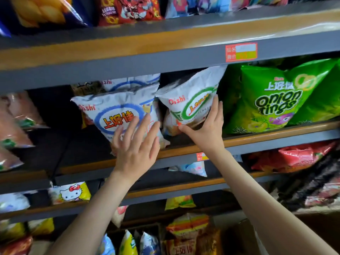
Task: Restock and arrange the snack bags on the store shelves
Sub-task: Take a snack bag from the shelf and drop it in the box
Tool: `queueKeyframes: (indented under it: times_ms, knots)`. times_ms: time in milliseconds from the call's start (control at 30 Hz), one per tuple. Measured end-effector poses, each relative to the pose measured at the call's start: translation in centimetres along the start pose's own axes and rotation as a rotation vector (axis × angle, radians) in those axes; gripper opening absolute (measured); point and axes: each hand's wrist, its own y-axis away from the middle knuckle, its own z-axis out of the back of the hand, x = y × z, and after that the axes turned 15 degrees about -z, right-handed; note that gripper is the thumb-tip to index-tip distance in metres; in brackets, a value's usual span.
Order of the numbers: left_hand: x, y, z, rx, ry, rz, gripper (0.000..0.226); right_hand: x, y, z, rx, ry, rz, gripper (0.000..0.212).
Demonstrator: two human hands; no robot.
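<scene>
At the centre of the frame two white Oishi bags stand on the middle shelf, both leaning. The left hand lies flat against the lower front of the blue-ring bag, just left of centre. Its grip is open, the fingers straight and spread, pressing the bag's face rather than curling round it. The right hand has its grip closed on the green-ring bag, right of centre: the thumb sits under the bag's bottom edge and the fingers run up its right side. This bag tilts, its top corner up under the shelf above, and its left edge touches the blue-ring bag. Just beside it stands a green onion rings bag, filling the right of the frame. A red price tag is stuck on the front rail of the shelf above, at upper right. At lower left a Hello Kitty bag sits on a lower shelf, and a red bag lies at lower right
</scene>
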Motion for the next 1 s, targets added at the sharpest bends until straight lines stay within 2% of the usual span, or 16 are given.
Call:
queueKeyframes:
  times_ms: [67, 133, 233, 400, 500, 567, 633, 667, 767, 867, 933, 1000]
  knots:
    - [1.1, 2.5, 0.0, 0.062, -0.078, 0.11, 0.069, 1.0, 0.0, -0.5, -0.001, -0.003, -0.014, 0.132]
    - [1.9, 3.6, -0.9, 0.195, -0.045, 0.215, 0.086, 2.0, -0.3, -1.3, 0.017, 0.013, -0.035, 0.135]
    - [2.3, 3.2, -2.2, 0.257, -0.037, 0.178, 0.097, 3.0, -1.8, -2.4, 0.005, 0.043, -0.042, 0.13]
    - [2.1, 1.4, -4.0, 0.186, -0.05, 0.119, 0.087, 3.7, -5.3, -3.8, -0.007, -0.051, -0.054, 0.12]
    - [3.1, 1.6, -4.9, 0.109, -0.012, 0.122, 0.087, 3.3, -7.3, -4.1, 0.169, -0.197, -0.162, 0.107]
    - [3.7, 2.2, -5.3, 0.072, -0.009, 0.103, 0.085, 2.8, -8.3, -4.1, 0.181, -0.11, -0.185, 0.073]
    - [3.9, 2.7, -5.3, 0.081, -0.014, 0.086, 0.082, 2.6, -8.6, -3.8, 0.065, 0.042, -0.091, 0.038]
    - [3.8, 2.7, -5.1, 0.096, -0.02, 0.087, 0.082, 2.6, -8.3, -3.7, 0.019, 0.081, -0.033, 0.03]
    - [2.2, 1.8, -4.1, 0.105, -0.101, 0.085, 0.075, 2.5, -7.6, -3.1, -0.063, 0.161, 0.107, 0.023]
    - [0.3, 0.1, -3.5, 0.038, -0.183, 0.039, 0.062, 2.5, -6.9, -2.1, -0.163, 0.188, 0.192, 0.018]
    - [0.0, -0.7, -3.6, 0.064, -0.172, 0.035, 0.062, 2.0, -7.1, -2.1, -0.139, 0.16, 0.234, 0.018]
    - [0.5, -1.0, -4.0, 0.116, -0.178, 0.047, 0.064, 1.3, -7.7, -2.7, -0.078, 0.237, 0.243, 0.027]
